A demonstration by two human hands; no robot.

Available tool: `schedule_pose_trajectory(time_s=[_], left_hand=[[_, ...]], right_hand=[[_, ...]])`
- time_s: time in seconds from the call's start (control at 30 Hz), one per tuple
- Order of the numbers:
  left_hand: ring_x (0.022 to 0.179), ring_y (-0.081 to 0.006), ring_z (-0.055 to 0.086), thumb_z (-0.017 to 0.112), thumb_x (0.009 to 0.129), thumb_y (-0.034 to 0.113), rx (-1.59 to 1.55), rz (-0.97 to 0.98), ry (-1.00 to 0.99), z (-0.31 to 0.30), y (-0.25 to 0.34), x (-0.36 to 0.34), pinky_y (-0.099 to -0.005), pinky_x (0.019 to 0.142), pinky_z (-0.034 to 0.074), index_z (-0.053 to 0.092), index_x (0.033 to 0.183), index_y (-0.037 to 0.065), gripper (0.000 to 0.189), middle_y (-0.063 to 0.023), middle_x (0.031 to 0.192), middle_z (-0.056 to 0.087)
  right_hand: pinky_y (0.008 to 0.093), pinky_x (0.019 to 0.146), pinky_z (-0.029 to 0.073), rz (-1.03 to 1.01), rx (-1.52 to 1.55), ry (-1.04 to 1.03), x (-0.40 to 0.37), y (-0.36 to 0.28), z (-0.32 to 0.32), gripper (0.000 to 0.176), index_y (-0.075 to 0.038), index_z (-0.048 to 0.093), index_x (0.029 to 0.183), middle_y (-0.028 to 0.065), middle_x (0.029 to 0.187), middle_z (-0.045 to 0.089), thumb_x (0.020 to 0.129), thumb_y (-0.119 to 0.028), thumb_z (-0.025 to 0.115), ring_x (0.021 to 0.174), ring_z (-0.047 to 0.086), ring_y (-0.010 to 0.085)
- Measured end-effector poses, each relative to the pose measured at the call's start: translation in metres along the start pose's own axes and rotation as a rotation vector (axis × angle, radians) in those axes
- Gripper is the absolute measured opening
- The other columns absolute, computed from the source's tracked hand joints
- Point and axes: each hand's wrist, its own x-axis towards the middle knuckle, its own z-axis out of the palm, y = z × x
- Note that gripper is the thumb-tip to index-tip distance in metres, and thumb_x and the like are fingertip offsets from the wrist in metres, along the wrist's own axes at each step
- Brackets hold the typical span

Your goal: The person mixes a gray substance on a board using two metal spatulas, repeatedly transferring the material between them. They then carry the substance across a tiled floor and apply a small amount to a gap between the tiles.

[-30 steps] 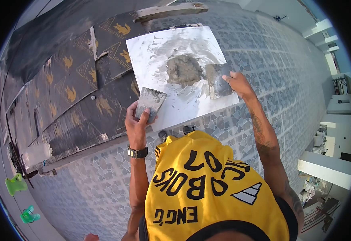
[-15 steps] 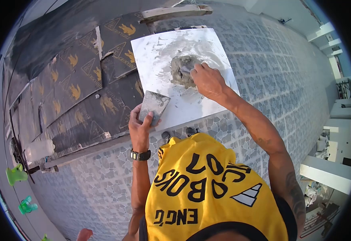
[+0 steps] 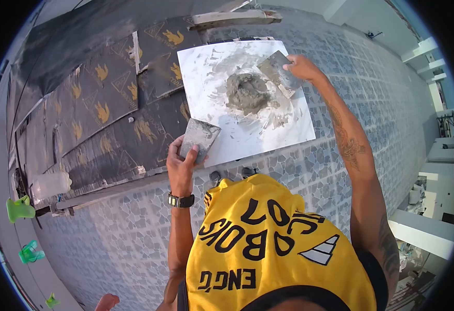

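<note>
My left hand (image 3: 184, 158) grips a small square grey tile (image 3: 201, 139), thumb on its face, above the near left corner of a white board (image 3: 294, 129). On the board sits a wet grey mound of mortar (image 3: 248, 93), with smears spread around it. At the board's far right edge, my right hand (image 3: 302, 67) is closed on the edge of a flat grey rectangular plate (image 3: 280, 73). The plate has mortar along its lower edge and is tilted beside the mound. I cannot tell whether it is a tile or a trowel blade.
Dark printed plywood sheets (image 3: 102, 114) form a worn surface on the left. A wooden beam (image 3: 235, 18) lies at the far end. Patterned floor tiles (image 3: 351, 103) extend to the right. A translucent container (image 3: 51, 185) and green plastic pieces (image 3: 19, 208) are at the lower left.
My right hand has lifted out of the mortar and moved right and away, bringing the flat plate into sight. The left hand still holds the tile in about the same place.
</note>
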Motion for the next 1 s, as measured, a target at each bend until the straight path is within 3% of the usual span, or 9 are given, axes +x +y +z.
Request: schedule_pose_trajectory(time_s=[0.17,0.37,0.47,0.57,0.67,0.8,0.87,0.93,1.0], left_hand=[[0.1,-0.0204,0.066,0.065,0.091,0.013,0.009,0.017,0.005,0.006,0.004,-0.003,-0.0359,0.08,0.061,0.046,0.132,-0.006,0.049,-0.0144,0.117,0.062],[0.098,-0.02,0.067,0.065,0.091,0.012,0.012,0.038,0.049,0.013,0.004,-0.011,-0.0354,0.079,0.061,0.045,0.131,-0.006,0.048,-0.0146,0.116,0.062],[0.098,-0.0196,0.067,0.064,0.091,0.012,-0.009,0.046,0.085,0.009,-0.001,-0.015,-0.0355,0.08,0.061,0.046,0.131,-0.005,0.047,-0.0138,0.116,0.063],[0.098,-0.0191,0.066,0.064,0.092,0.011,-0.034,0.042,0.136,0.007,-0.006,-0.022,-0.0357,0.08,0.061,0.046,0.131,-0.004,0.046,-0.0128,0.115,0.063],[0.098,-0.0184,0.066,0.063,0.093,0.01,-0.047,0.046,0.178,0.008,-0.01,-0.026,-0.0358,0.08,0.061,0.046,0.131,-0.003,0.044,-0.012,0.114,0.063],[0.098,-0.0175,0.066,0.062,0.093,0.009,-0.048,0.045,0.18,0.019,-0.007,-0.033,-0.0358,0.08,0.061,0.046,0.131,-0.003,0.044,-0.0115,0.114,0.062],[0.097,-0.0173,0.066,0.062,0.093,0.009,-0.041,0.056,0.171,0.025,-0.006,-0.034,-0.0358,0.08,0.061,0.046,0.131,-0.003,0.044,-0.0116,0.114,0.062],[0.096,-0.0172,0.066,0.062,0.093,0.009,-0.032,0.071,0.158,0.03,-0.004,-0.037,-0.0359,0.08,0.061,0.046,0.132,-0.003,0.044,-0.0117,0.113,0.062],[0.095,-0.0175,0.066,0.062,0.093,0.009,-0.017,0.096,0.176,0.035,-0.005,-0.043,-0.036,0.079,0.061,0.045,0.132,-0.004,0.045,-0.0119,0.113,0.062]], right_hand=[[0.039,0.082,0.049,-0.034,-0.026,-0.178,0.056,0.002,0.022,0.035,0.002,0.066,0.117,0.0153,0.099,0.072,0.088,-0.017,0.066,0.089,0.065,0.0238],[0.0404,0.084,0.049,-0.418,-0.187,-0.298,0.044,-0.062,0.038,0.037,0.003,0.064,0.118,0.0188,0.102,0.071,0.088,-0.018,0.066,0.092,0.066,0.0318],[0.0414,0.084,0.05,-0.446,-0.415,-0.293,-0.001,-0.087,0.025,0.029,0.001,0.065,0.116,0.0147,0.099,0.069,0.091,-0.014,0.061,0.095,0.064,0.0341],[0.0429,0.081,0.054,-0.898,-0.559,-0.067,-0.045,-0.055,0.057,0.024,-0.009,0.065,0.102,0.0066,0.095,0.063,0.079,-0.001,0.061,0.099,0.06,0.0262],[0.0393,0.082,0.052,-0.968,-0.623,0.015,-0.061,-0.056,0.045,0.028,-0.007,0.066,0.103,0.0073,0.098,0.061,0.077,0.0,0.063,0.095,0.059,0.0268],[0.0431,0.088,0.05,-0.569,-0.482,-0.003,-0.02,-0.08,0.011,0.026,-0.002,0.064,0.113,0.0179,0.106,0.067,0.088,-0.006,0.061,0.102,0.062,0.0344],[0.0438,0.091,0.048,-0.452,-0.324,-0.17,0.034,-0.068,0.004,0.034,0.001,0.061,0.122,0.025,0.113,0.066,0.091,-0.012,0.06,0.105,0.063,0.0378],[0.0455,0.086,0.049,-0.492,-0.244,-0.148,0.091,-0.039,0.014,0.035,-0.001,0.064,0.117,0.0226,0.102,0.069,0.083,-0.011,0.061,0.099,0.066,0.0359],[0.0441,0.089,0.048,-0.417,-0.304,-0.25,0.107,-0.047,0.015,0.043,0.0,0.06,0.125,0.0231,0.109,0.068,0.084,-0.015,0.062,0.101,0.065,0.0361]])
